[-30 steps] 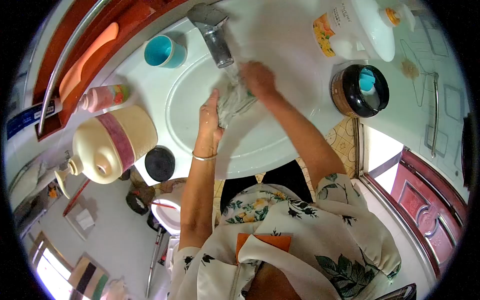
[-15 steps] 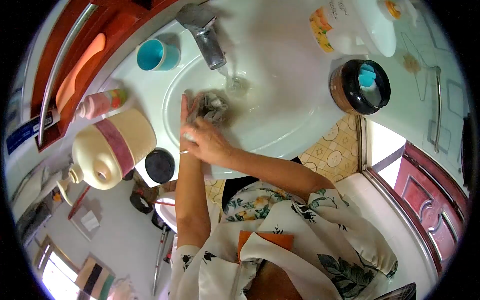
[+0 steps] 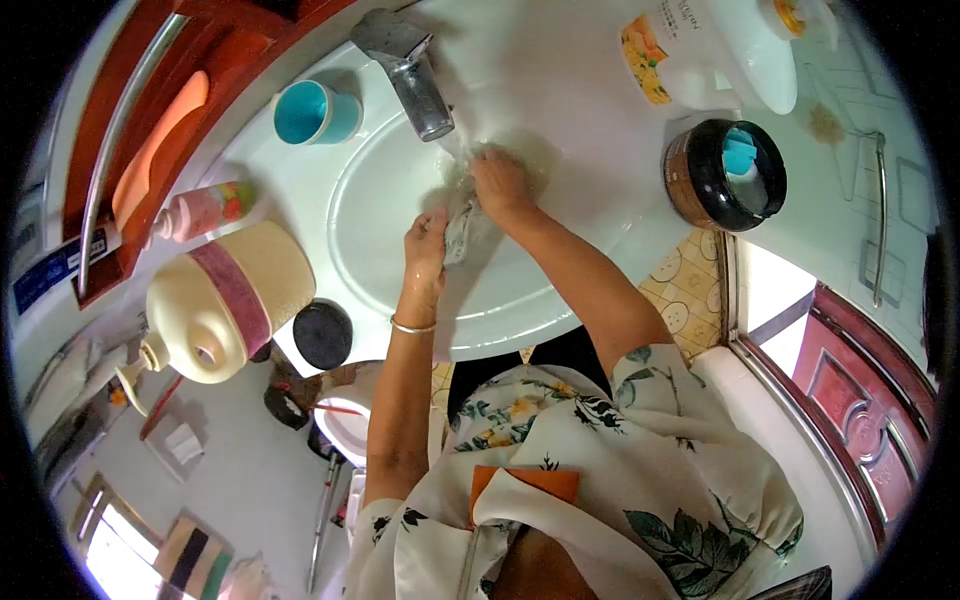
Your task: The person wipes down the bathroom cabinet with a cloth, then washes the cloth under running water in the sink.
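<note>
My left hand (image 3: pixel 427 245) is closed on one side of a wet grey cloth (image 3: pixel 458 235) over the white washbasin (image 3: pixel 345 215). My right hand (image 3: pixel 500 185) curls over the cloth's other end, just below the faucet (image 3: pixel 425 105). Its fingertips lie by the running water, where splashing partly hides them. The cloth is bunched between both hands. A bracelet circles my left wrist.
A turquoise cup (image 3: pixel 318 112), a pink bottle (image 3: pixel 205 210), a large cream pump bottle (image 3: pixel 230 300) and a black lid (image 3: pixel 322 334) stand left of the basin. An open black jar (image 3: pixel 725 175) and a white tub (image 3: pixel 690 60) are at right.
My right hand has gone from my left wrist to the water beneath the faucet. My left hand has turned and closed on the cloth, which is now stretched between both hands.
</note>
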`<state>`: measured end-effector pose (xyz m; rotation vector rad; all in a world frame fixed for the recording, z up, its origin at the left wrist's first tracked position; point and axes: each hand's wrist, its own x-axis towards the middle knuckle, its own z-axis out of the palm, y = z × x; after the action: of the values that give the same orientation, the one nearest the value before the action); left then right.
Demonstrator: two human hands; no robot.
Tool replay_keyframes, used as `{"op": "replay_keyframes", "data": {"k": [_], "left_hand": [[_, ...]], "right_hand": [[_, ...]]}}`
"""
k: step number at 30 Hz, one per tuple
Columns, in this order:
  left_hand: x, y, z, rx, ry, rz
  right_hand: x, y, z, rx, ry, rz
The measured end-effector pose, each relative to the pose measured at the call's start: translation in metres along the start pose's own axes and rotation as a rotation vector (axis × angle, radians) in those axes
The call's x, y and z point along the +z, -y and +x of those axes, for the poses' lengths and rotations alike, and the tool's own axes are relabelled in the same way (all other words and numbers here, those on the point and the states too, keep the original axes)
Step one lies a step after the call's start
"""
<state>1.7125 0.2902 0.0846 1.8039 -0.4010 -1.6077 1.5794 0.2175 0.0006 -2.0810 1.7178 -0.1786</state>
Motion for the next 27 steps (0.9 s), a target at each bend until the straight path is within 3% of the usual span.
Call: {"op": "replay_keyframes", "data": {"k": [3, 5, 9, 12, 16, 19, 21, 23, 25, 27], "left_hand": [[-0.003, 0.008, -0.006, -0.080, -0.056, 0.002], [-0.002, 0.013, -0.004, -0.046, 0.038, -0.282], [-0.001, 0.015, 0.000, -0.081, 0.079, -0.286], [0.001, 0.013, -0.003, -0.068, 0.089, -0.279], [0.000, 0.005, -0.006, -0.098, 0.030, -0.279], [-0.002, -0.001, -0.002, -0.073, 0.018, -0.416], [-0.006, -0.008, -0.001, -0.044, 0.029, -0.515], [-0.010, -0.022, -0.004, 0.205, -0.087, -0.317], [-0.012, -0.024, -0.001, 0.222, -0.107, -0.285], [-0.016, -0.022, 0.002, 0.056, -0.089, -0.277]], "right_hand": [[0.004, 0.003, 0.001, 0.075, -0.005, 0.035], [-0.011, 0.010, 0.001, 0.051, 0.022, 0.031], [-0.014, 0.019, -0.002, -0.050, -0.029, -0.113], [-0.014, 0.022, 0.006, 0.039, 0.046, -0.129], [0.010, 0.010, 0.005, 0.031, 0.025, 0.027], [-0.001, -0.010, -0.007, -0.023, 0.218, 0.094], [-0.042, -0.032, -0.008, 0.147, -0.015, 0.482], [-0.069, -0.065, -0.001, -0.004, -0.313, 0.265], [-0.100, -0.072, -0.003, 0.021, -0.373, 0.166], [-0.107, -0.061, -0.009, 0.050, -0.435, 0.064]]}}
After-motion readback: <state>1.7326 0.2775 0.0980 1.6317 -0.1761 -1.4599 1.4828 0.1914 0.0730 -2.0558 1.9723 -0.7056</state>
